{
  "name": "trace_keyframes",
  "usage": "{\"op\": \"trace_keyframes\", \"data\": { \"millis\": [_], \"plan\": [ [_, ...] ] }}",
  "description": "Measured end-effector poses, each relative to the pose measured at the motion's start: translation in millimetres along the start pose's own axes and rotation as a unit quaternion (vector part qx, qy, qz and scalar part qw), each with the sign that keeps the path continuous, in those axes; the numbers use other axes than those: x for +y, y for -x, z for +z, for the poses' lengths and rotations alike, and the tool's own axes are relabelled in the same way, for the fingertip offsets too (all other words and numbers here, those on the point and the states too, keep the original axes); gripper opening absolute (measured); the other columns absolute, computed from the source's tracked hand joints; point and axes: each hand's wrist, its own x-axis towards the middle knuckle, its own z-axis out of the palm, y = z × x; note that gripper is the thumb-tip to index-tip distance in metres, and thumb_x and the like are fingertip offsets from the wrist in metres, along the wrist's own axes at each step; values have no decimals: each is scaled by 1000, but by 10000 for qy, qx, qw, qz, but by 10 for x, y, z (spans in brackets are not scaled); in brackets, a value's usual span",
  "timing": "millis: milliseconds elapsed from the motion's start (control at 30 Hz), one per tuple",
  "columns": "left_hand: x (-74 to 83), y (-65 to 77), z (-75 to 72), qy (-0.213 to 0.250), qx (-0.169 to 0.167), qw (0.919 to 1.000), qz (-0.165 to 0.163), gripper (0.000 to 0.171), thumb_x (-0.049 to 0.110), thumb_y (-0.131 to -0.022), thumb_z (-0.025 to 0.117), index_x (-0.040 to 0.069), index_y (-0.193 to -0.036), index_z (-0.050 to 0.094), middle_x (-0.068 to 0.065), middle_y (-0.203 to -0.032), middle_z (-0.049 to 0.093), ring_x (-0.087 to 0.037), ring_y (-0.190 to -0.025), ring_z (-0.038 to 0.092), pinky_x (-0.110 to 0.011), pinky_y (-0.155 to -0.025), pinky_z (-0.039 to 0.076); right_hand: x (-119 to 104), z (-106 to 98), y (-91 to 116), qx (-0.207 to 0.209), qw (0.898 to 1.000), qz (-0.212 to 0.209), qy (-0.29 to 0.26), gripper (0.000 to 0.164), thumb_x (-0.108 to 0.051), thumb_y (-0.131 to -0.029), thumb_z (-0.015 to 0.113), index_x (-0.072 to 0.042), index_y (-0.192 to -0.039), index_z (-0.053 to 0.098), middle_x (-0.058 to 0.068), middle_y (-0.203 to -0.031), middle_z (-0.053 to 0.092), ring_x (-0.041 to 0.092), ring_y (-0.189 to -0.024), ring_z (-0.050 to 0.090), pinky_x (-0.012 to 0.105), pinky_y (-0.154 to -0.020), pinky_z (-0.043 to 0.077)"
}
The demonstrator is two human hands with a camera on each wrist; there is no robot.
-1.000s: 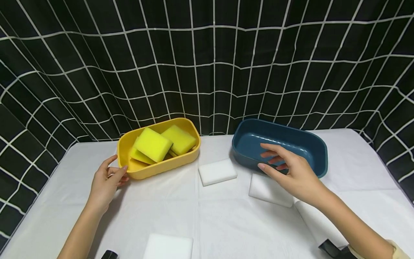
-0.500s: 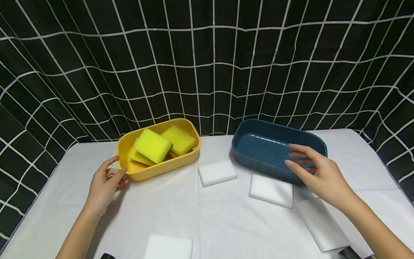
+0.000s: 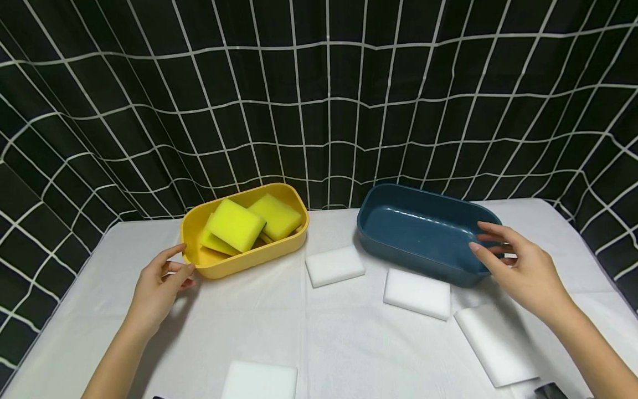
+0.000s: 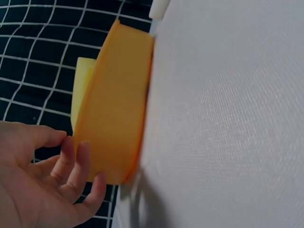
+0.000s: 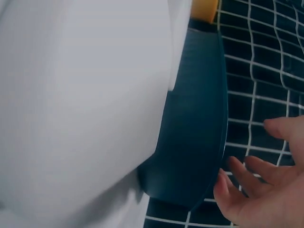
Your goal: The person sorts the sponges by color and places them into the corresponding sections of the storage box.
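My left hand (image 3: 160,284) is at the left end of a yellow bin (image 3: 249,260), its fingers loosely bent against the outside and rim. In the left wrist view, the fingertips (image 4: 83,146) lie along the bin's wall; firm contact cannot be told. Several yellow sponges (image 3: 236,224) lie piled inside that bin. My right hand (image 3: 530,271) hovers at the right end of a dark blue bin (image 3: 399,252), fingers spread and loosely curved, holding nothing. In the right wrist view, its fingertips (image 5: 221,178) come close to the blue rim. No sponge shows inside the blue bin.
White sponges lie on the white cloth: one between the bins (image 3: 335,266), one before the blue bin (image 3: 417,293), one at front (image 3: 260,381). A larger white block (image 3: 495,343) lies beneath the right forearm. A black gridded curtain (image 3: 319,111) hangs behind the table.
My right hand has moved rightward from over the blue bin's front to its right end. The left hand stays at the yellow bin with barely any shift.
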Motion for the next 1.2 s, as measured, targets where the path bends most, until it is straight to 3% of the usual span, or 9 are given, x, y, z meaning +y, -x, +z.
{"op": "trace_keyframes", "data": {
  "millis": [333,533,700,1000,1200],
  "plan": [
    [141,126,34,-80,-153,9986,493,50,11,-106,64,0,-152,50,-9,-99,68,-11,-83,69,-16,-79,56,120,-52,-26,142,9988,468,44,54,-28,-106,63,5,-148,54,34,-133,63,-31,-88,40,-4,-70,41],
    [236,209,106,31,-462,9934,1051,38,7,-103,67,-3,-139,62,-11,-97,67,-13,-81,67,-20,-76,58,191,-63,-42,316,9982,512,74,53,-28,-106,64,6,-146,55,35,-132,63,-30,-90,37,-6,-72,38],
    [266,268,172,203,-916,9844,1490,33,1,-102,66,-7,-134,64,-14,-97,68,-13,-81,68,-27,-78,62,248,-65,-43,268,9977,602,138,55,-23,-103,68,9,-146,54,38,-133,61,-32,-85,36,-4,-68,40],
    [234,343,247,118,-1677,9728,1594,35,5,-98,72,-4,-132,67,-6,-99,66,-11,-85,64,-23,-80,56,336,-104,-15,130,9970,737,216,57,-17,-100,71,10,-147,51,40,-138,56,-35,-79,38,0,-63,39],
    [177,367,305,264,-2260,9610,1574,38,5,-98,72,-4,-133,65,-9,-105,66,-12,-90,67,-24,-82,57,401,-101,-17,127,9970,732,202,56,-17,-101,70,11,-145,52,39,-131,61,-32,-77,41,3,-61,43]
  ]
}}
